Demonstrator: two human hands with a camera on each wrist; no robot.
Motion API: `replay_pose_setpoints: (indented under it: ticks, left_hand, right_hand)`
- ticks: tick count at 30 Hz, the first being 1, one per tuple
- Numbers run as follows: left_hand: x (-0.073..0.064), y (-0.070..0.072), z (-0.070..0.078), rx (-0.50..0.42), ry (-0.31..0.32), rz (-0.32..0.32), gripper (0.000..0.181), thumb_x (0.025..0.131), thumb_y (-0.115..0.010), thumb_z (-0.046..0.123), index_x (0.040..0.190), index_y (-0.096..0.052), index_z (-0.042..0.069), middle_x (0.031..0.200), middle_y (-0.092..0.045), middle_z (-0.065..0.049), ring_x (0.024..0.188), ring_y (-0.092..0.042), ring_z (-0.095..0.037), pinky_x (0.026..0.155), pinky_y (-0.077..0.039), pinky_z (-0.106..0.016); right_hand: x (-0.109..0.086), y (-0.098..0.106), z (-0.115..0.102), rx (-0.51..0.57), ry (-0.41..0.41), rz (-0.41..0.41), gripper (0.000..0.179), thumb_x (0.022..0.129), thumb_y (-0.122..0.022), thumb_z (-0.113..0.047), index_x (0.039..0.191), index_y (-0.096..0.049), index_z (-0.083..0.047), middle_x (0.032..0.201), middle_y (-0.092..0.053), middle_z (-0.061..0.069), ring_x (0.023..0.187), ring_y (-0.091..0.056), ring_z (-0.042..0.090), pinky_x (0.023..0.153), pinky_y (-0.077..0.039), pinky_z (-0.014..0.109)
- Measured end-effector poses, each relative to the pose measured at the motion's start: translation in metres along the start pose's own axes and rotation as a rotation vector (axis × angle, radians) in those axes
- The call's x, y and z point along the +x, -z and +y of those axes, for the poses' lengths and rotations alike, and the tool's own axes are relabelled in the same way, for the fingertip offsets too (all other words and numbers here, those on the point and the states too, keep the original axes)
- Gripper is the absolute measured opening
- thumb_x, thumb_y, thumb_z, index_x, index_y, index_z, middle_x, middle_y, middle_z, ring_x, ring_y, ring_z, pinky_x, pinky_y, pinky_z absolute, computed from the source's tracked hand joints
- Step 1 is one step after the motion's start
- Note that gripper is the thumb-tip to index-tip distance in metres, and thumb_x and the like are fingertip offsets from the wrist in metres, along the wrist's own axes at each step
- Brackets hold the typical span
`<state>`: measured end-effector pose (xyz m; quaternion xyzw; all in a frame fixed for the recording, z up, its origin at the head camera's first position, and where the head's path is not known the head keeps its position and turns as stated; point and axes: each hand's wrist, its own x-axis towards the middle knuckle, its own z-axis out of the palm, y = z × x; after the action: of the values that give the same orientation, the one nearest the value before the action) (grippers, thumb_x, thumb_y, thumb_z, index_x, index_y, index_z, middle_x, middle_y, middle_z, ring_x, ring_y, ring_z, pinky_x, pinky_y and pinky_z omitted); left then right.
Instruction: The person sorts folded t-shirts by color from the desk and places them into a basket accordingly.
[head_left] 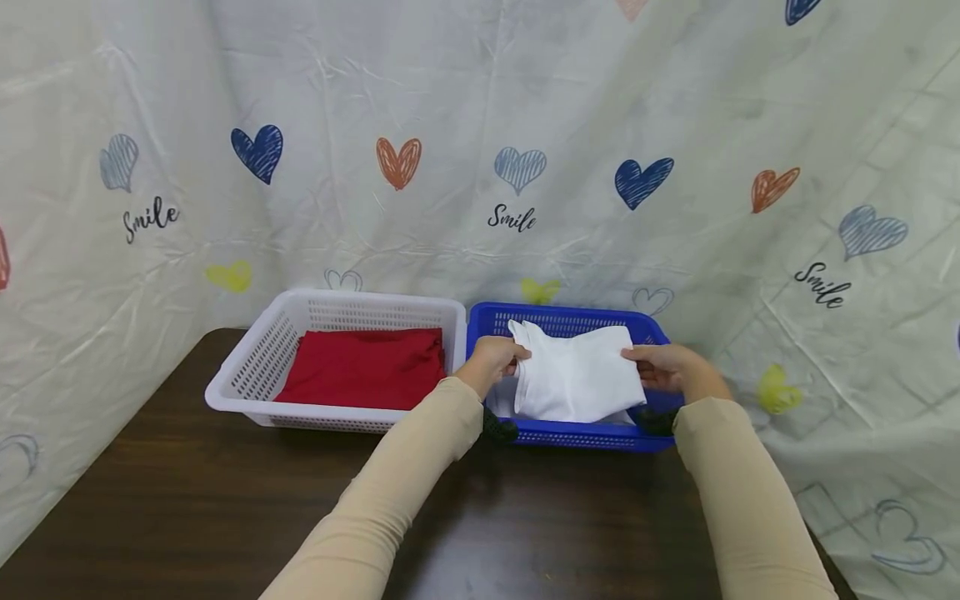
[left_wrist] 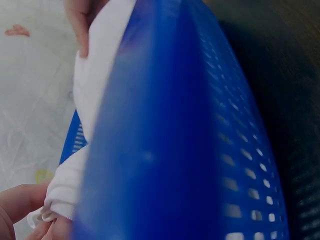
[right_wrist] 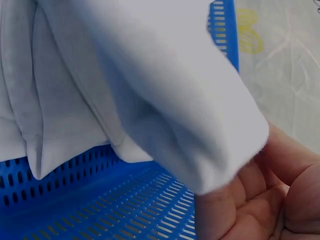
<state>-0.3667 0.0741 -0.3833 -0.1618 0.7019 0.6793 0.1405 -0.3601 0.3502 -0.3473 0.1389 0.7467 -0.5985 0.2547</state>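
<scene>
A folded white cloth (head_left: 577, 375) is held between both hands over the blue basket (head_left: 600, 439). My left hand (head_left: 495, 360) pinches its left edge, and in the left wrist view the thumb and fingers (left_wrist: 25, 200) close on the layered fold. At the opposite edge, my right hand (head_left: 670, 367) grips the cloth between thumb and fingers, close up in the right wrist view (right_wrist: 255, 195). More white fabric (right_wrist: 60, 100) lies in the blue basket beneath. The blue rim (left_wrist: 150, 150) hides much of the cloth in the left wrist view.
Left of the blue basket stands a white basket (head_left: 240, 408) with folded red cloth (head_left: 363, 367) inside, their sides close together. Both are on a dark wooden table (head_left: 225, 500). A pale curtain (head_left: 450, 83) printed with hearts hangs right behind them.
</scene>
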Motion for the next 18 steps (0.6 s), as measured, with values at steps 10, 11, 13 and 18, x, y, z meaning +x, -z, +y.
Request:
replay_pose_setpoints:
  ticks: [10, 11, 13, 18]
  left_hand:
    - [0.0014, -0.0047, -0.0084, 0.016, -0.025, -0.009, 0.051, 0.086, -0.071, 0.0, 0.135, -0.061, 0.008, 0.056, -0.046, 0.007, 0.042, -0.027, -0.005, 0.049, -0.025, -0.021]
    - [0.0012, -0.0049, -0.0089, 0.01, -0.028, -0.016, 0.051, 0.086, -0.07, -0.002, 0.136, -0.061, 0.007, 0.055, -0.044, 0.007, 0.042, -0.025, -0.005, 0.05, -0.025, -0.021]
    - [0.0005, -0.005, -0.0095, 0.012, -0.031, -0.024, 0.051, 0.086, -0.07, -0.003, 0.136, -0.06, 0.007, 0.051, -0.039, 0.007, 0.041, -0.022, -0.005, 0.05, -0.023, -0.022]
    - [-0.0004, -0.005, -0.0103, 0.036, -0.044, -0.036, 0.045, 0.087, -0.069, -0.001, 0.131, -0.064, 0.006, 0.05, -0.034, 0.006, 0.041, -0.022, -0.006, 0.049, -0.023, -0.023]
  right_hand:
    - [0.0065, -0.0024, 0.0024, -0.025, -0.042, -0.069, 0.048, 0.105, -0.048, -0.016, 0.148, -0.033, -0.001, 0.079, -0.07, -0.006, 0.074, -0.069, 0.007, 0.074, -0.061, 0.023]
    - [0.0066, -0.0028, 0.0025, -0.028, -0.046, -0.069, 0.054, 0.105, -0.048, -0.016, 0.152, -0.026, 0.001, 0.079, -0.07, -0.006, 0.074, -0.069, 0.007, 0.074, -0.061, 0.024]
    - [0.0063, -0.0036, 0.0024, -0.028, -0.051, -0.068, 0.059, 0.105, -0.047, -0.015, 0.155, -0.019, 0.001, 0.078, -0.069, -0.006, 0.074, -0.068, 0.006, 0.074, -0.06, 0.023]
    - [0.0049, -0.0042, 0.0021, -0.015, -0.054, -0.046, 0.059, 0.105, -0.047, -0.014, 0.155, -0.02, 0.002, 0.077, -0.069, -0.006, 0.074, -0.068, 0.007, 0.074, -0.06, 0.025]
